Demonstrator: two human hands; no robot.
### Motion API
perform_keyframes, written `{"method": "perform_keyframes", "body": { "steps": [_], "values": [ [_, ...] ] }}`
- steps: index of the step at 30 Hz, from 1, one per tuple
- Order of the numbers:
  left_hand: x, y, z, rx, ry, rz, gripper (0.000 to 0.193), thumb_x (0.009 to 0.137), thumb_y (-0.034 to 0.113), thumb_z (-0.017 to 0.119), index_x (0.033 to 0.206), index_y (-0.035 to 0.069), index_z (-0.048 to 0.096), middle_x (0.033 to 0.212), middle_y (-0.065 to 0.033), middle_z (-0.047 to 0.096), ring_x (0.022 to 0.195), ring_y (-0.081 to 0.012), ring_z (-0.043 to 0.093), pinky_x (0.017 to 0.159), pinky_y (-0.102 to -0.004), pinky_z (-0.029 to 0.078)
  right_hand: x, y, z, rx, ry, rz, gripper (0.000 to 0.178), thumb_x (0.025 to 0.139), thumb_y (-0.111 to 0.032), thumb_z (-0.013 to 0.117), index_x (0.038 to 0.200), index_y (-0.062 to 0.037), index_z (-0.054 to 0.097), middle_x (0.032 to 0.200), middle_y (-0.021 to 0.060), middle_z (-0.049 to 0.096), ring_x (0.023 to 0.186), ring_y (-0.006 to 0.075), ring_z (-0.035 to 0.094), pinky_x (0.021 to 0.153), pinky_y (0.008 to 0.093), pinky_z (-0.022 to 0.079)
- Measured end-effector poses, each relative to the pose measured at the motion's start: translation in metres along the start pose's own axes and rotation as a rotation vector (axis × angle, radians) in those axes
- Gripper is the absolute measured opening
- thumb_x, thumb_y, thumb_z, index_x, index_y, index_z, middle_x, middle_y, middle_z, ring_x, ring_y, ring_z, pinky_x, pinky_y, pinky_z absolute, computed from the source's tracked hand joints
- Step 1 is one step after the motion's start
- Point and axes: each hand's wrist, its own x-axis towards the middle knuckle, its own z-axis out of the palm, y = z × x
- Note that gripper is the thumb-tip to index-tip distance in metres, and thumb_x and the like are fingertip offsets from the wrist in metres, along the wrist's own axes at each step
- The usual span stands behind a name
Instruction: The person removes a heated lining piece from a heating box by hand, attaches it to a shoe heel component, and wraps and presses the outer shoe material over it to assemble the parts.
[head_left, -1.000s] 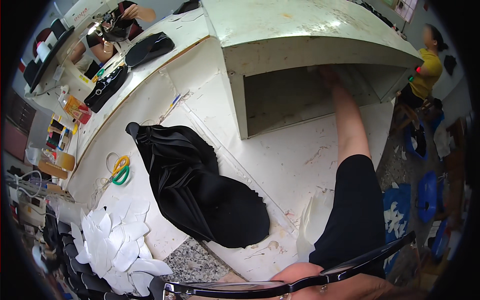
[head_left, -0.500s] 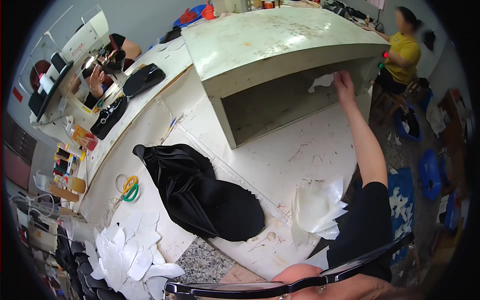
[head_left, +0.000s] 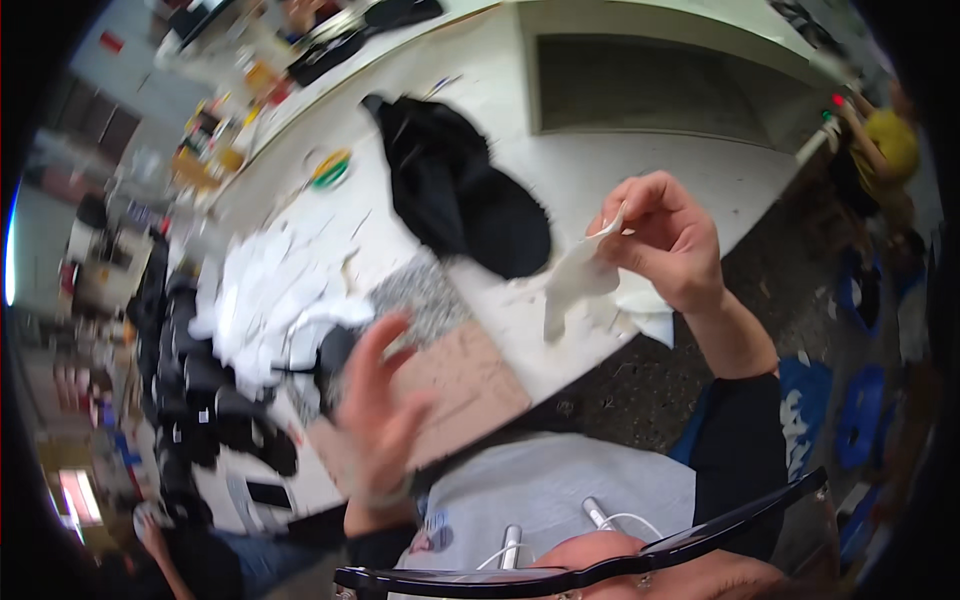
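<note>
My right hand (head_left: 668, 240) pinches a white cut piece of material (head_left: 575, 280) between thumb and fingers, holding it up over the near edge of the white worktable (head_left: 720, 180). More white pieces (head_left: 640, 315) lie on the table just below it. My left hand (head_left: 378, 400) is blurred, raised with fingers spread and holding nothing, above a brown cardboard sheet (head_left: 450, 385). A black cloth (head_left: 460, 190) lies on the table beyond both hands.
A heap of white cut pieces (head_left: 265, 295) rests at the left beside stacked black parts (head_left: 195, 390). A pale shelf box (head_left: 660, 85) stands at the far end of the table. A person in a yellow top (head_left: 880, 140) is at the right.
My right hand came back from the shelf box with a white piece in its fingers. My left hand rose into view. The view swung down and left.
</note>
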Motion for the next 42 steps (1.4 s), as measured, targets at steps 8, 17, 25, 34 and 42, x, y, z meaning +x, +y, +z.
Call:
{"method": "perform_keyframes", "body": {
  "steps": [8,17,25,34,42],
  "values": [
    [-0.061,-0.046,0.026,-0.423,-0.092,-0.455,0.037,0.086,0.003,0.062,0.12,-0.005,0.052,0.11,-0.0125,0.062,0.096,-0.0178,0.062,0.08,-0.0301,0.053,-0.039,0.061,0.086,0.265,0.127,0.208,0.041,0.08,0.001,0.069,0.112,-0.0062,0.045,0.089,0.0038,0.057,0.083,0.0103,0.059,0.071,0.0244,0.051],
    [-0.107,-0.074,-0.014,-0.617,0.154,-0.736,0.05,0.084,-0.002,0.056,0.13,-0.003,0.036,0.096,-0.0119,0.063,0.081,-0.0168,0.065,0.066,-0.029,0.059,-0.072,0.128,0.087,-0.65,0.036,0.346,0.04,0.083,-0.023,0.069,0.114,-0.0049,0.051,0.115,0.011,0.058,0.106,0.0239,0.058,0.083,0.0344,0.05],
    [-0.104,-0.053,-0.033,-0.647,0.147,-0.804,0.048,0.085,0.0,0.058,0.128,-0.002,0.036,0.09,-0.0111,0.064,0.076,-0.0163,0.065,0.062,-0.0278,0.059,-0.108,0.113,0.15,-0.923,-0.591,-0.278,0.057,0.068,-0.002,0.069,0.123,-0.0056,0.054,0.115,0.0116,0.061,0.105,0.0264,0.059,0.091,0.0386,0.045],
    [-0.084,-0.052,-0.116,1.092,0.117,0.34,0.025,0.087,0.017,0.062,0.103,-0.002,0.062,0.085,-0.0133,0.067,0.071,-0.0277,0.066,0.061,-0.0333,0.051,-0.08,0.118,0.162,0.345,-0.185,0.844,0.026,0.087,-0.008,0.057,0.108,0.0062,0.059,0.101,0.0152,0.067,0.09,0.021,0.066,0.08,0.034,0.053],
    [-0.085,-0.061,-0.106,0.435,0.167,-0.294,0.033,0.087,0.01,0.063,0.115,-0.006,0.056,0.1,-0.0159,0.068,0.095,-0.0213,0.065,0.079,-0.0284,0.051,-0.069,0.107,0.19,0.461,-0.079,0.852,0.029,0.089,-0.012,0.056,0.114,0.003,0.057,0.109,0.0124,0.064,0.096,0.0191,0.063,0.081,0.0318,0.052]
  ]
}}
